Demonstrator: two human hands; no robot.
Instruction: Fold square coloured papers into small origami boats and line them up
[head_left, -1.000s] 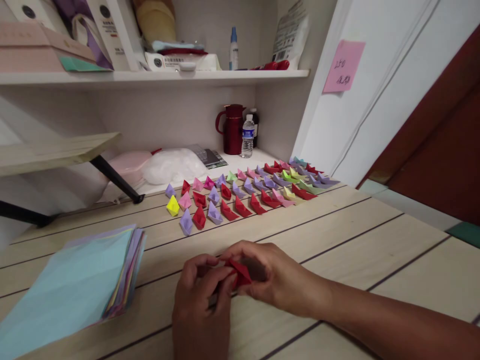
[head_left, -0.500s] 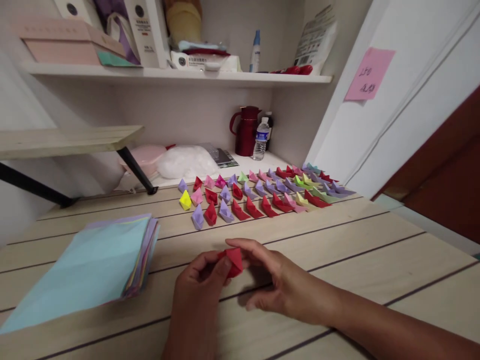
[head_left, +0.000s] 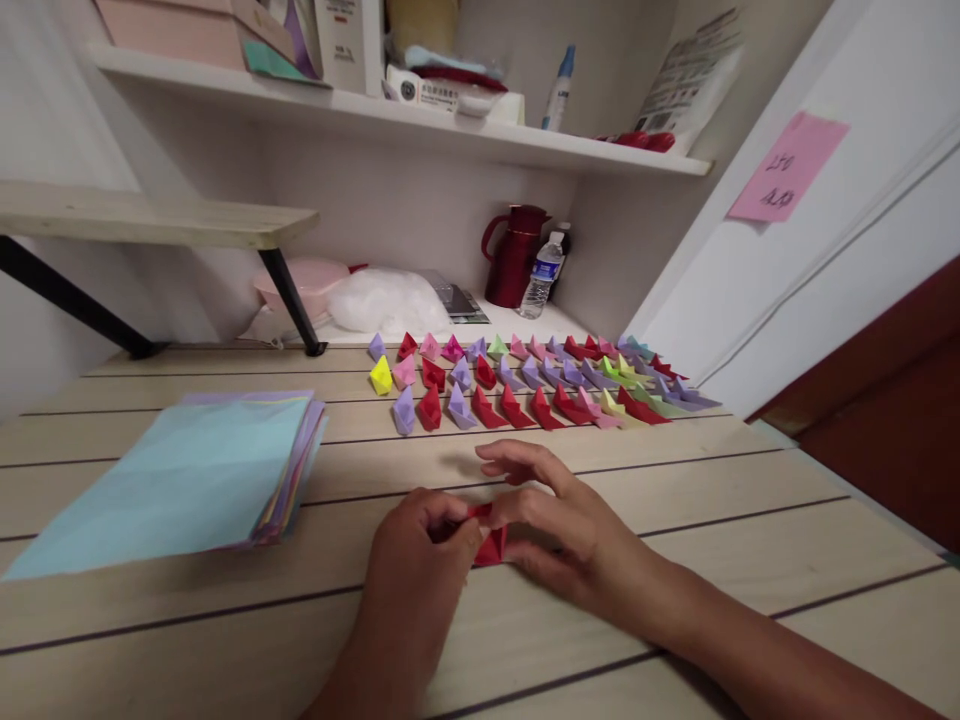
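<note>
A small folded red paper piece (head_left: 489,540) sits between both my hands, just above the wooden table (head_left: 675,500). My left hand (head_left: 420,580) pinches its left side with curled fingers. My right hand (head_left: 555,525) grips its right side with thumb and lower fingers, while the index finger sticks out to the left. Beyond my hands lie rows of several small folded paper boats (head_left: 525,385) in red, purple, pink, green and yellow.
A stack of coloured paper sheets (head_left: 187,480), light blue on top, lies at the left. At the back stand a red jug (head_left: 517,255) and a water bottle (head_left: 543,275). A wooden shelf board (head_left: 150,215) on black brackets juts out at the left. A pink note (head_left: 787,165) is stuck on the white wall.
Both hands have lowered the red piece towards the table and closed in round it. The camera has tilted and shifted, so the table scene sits differently in view.
</note>
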